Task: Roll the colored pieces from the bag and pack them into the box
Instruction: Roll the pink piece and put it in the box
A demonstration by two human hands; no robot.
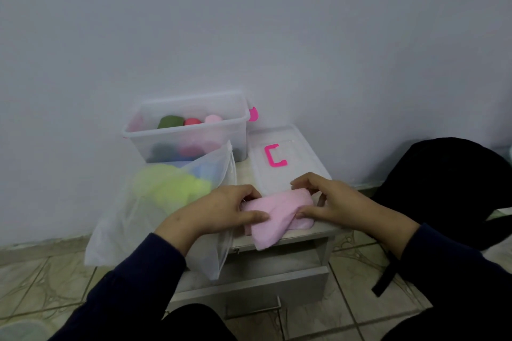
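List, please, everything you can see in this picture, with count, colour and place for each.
box: one, clear plastic with pink latches, back of cabinet top
rolled pieces: three plainly visible, green, red, pink, in box
lid: one, clear with pink handle, right of box
mesh bag: one, white, left edge, holding yellow-green and blue pieces
pink cloth: one, front of cabinet top
cabinet: one, grey, drawer open
black chair: one, right
left hand: grips cloth
right hand: pinches cloth
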